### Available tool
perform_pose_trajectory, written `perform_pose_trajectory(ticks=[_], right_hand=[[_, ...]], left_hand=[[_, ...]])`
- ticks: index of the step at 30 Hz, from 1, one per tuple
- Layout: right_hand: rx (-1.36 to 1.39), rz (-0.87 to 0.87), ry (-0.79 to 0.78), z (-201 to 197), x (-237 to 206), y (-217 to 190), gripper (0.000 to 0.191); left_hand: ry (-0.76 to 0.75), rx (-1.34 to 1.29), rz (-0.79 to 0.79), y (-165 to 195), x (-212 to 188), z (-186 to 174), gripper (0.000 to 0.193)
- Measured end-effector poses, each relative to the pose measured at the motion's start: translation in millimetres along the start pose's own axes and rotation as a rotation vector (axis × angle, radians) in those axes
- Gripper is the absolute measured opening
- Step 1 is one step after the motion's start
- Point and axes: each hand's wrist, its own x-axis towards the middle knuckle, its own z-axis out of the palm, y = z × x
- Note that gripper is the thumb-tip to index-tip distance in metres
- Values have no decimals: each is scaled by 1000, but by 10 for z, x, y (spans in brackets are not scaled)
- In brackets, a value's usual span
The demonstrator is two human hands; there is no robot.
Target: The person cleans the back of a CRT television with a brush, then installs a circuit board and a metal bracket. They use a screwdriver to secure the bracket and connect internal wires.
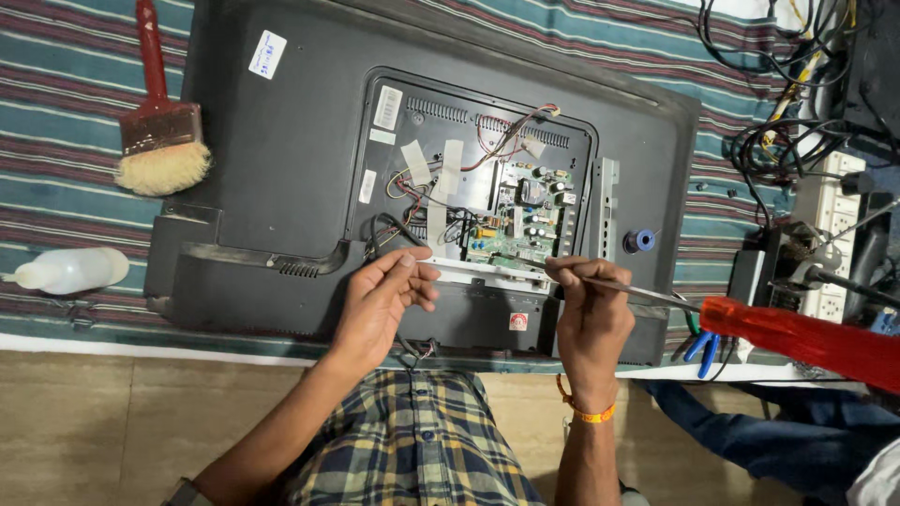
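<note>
I see a work surface covered by a striped teal and maroon cloth (pixel 66 169), which carries a black flat television (pixel 281 159) lying face down just ahead of my left hand (pixel 380 305) and right hand (pixel 589 319). Far left of my left hand lie a red-handled brush (pixel 161 131) and, nearer me, a white plastic bottle (pixel 70 270). Right of my right hand sit a white power strip (pixel 830 234) and tangled black cables (pixel 778 141).

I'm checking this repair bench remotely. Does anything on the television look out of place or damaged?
The television lies face down with its back cover panel off, baring the circuit board and loose wires. Tape strips hold some wiring. No breakage or spill shows.
</note>
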Motion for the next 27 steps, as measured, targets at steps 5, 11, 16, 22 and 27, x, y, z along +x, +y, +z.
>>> perform_pose_trajectory(ticks=[5,11,16,22,27], right_hand=[[-93,-10,-57,-17,31,28,11],[-404,35,-32,0,149,-129,20],[291,166,-65,-19,222,-336,24],[-205,-57,34,-45,238,-372,14],[-67,33,42,-116,250,-348,14]], left_hand=[[-32,1,-15,-3,-8,18,35],[-46,2,-3,19,27,48,35],[-36,9,-3,41,5,49,37],[-59,39,22,51,17,65,38],[-48,44,45,60,27,76,34]])
